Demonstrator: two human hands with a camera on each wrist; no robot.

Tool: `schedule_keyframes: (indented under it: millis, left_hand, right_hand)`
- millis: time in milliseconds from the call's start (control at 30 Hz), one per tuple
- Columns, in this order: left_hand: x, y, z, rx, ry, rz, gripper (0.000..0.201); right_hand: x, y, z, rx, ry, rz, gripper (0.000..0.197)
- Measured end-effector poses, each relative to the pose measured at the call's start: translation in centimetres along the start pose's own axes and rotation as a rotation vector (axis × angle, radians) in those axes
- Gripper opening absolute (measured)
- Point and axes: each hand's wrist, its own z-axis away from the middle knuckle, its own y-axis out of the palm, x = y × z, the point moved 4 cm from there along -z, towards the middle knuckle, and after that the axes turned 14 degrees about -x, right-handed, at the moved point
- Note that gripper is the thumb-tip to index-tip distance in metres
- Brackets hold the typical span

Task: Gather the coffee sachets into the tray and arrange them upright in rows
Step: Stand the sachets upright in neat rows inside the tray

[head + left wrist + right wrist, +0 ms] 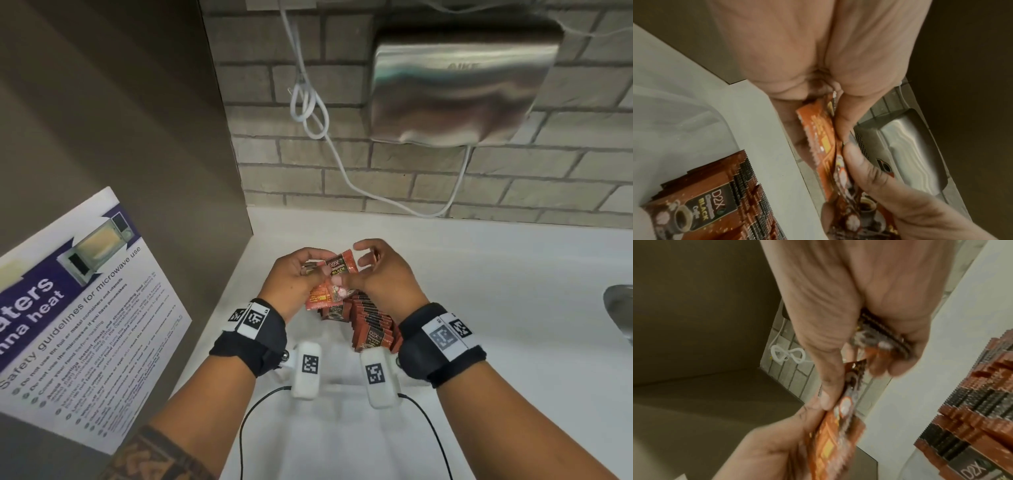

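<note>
the head camera looks down from above at both hands and the counter (479, 274). each wrist camera looks along its palm, very near. all three views share the standing sachets (371, 323) (719, 203) (972, 410).

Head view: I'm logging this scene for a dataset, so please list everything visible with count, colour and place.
held sachets: a few, orange-brown, fanned between both hands above the tray
row of sachets: many, exact count unclear, brown, upright in the tray under the hands
tray: one, clear, on the counter
counter: one, white, below the brick wall
hand dryer: one, steel, on the wall at upper right
cable: one, white, looped on the wall
poster: one, white and purple, on the left panel
tap: one, metal, right edge
left hand: grips the sachets
right hand: pinches the sachets, more in its palm
</note>
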Motion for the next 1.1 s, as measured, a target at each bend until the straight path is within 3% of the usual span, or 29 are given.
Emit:
schedule_keyframes:
  millis: [100,233,300,433,567,633,700,833,967,1100]
  left_hand:
    - [0.1,0.2,0.1,0.041,-0.046,0.034,0.019]
    - [0.5,-0.4,-0.3,-0.079,-0.056,0.018,0.016]
    - [0.5,-0.7,-0.4,-0.138,-0.021,-0.006,0.014]
    - [0.2,0.0,-0.2,-0.081,-0.058,0.084,0.013]
    - [0.3,-0.3,-0.3,-0.193,0.084,-0.162,0.018]
    - [0.1,0.4,0.2,-0.136,0.018,-0.053,0.020]
    - [0.1,1.2,0.5,-0.034,-0.106,0.123,0.028]
    - [0.6,0.4,0.0,-0.051,-0.119,0.150,0.022]
    - [0.4,-0.2,0.0,-0.100,-0.133,0.206,0.028]
    - [0.1,-0.1,0.3,-0.062,-0.119,0.196,0.037]
  right_hand:
    - [0.2,0.2,0.1,0.173,0.067,-0.155,0.038]
    - [-0.4,-0.2,0.1,0.138,0.247,-0.316,0.036]
    - [-0.5,0.0,0.6,0.176,0.252,-0.285,0.028]
    - [-0.1,0.7,1.4,0.242,0.213,-0.254,0.029]
    - [-0.1,0.5,0.9,0.075,0.103,-0.175,0.025]
    - [0.1,0.5,1.0,0.046,-0.026,-0.062,0.023]
    - [0.4,1.0,1.5,0.125,-0.105,-0.012,0.028]
    - [0.7,0.7,1.6,0.157,-0.100,-0.144,0.035]
    - [-0.7,-0.7,0.2,-0.060,0.001,-0.096,0.046]
    - [-1.4,0.1,0.5,0.120,0.166,-0.252,0.046]
